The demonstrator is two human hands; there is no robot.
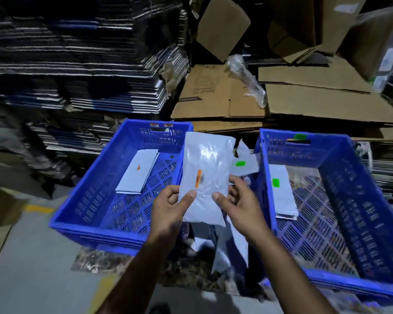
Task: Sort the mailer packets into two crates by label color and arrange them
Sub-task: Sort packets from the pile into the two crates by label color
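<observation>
Grey glossy plastic mailer packet with an orange label [205, 177] is held up between the two crates, left hand [171, 206] and right hand [237, 200] pinching its lower edges with curled fingers. It looks light, limp and slippery; edges suit gripping. Left blue plastic crate [86, 200] holds one orange-labelled packet [137, 171]; right blue crate [354, 189] holds one green-labelled packet [281, 191].
</observation>
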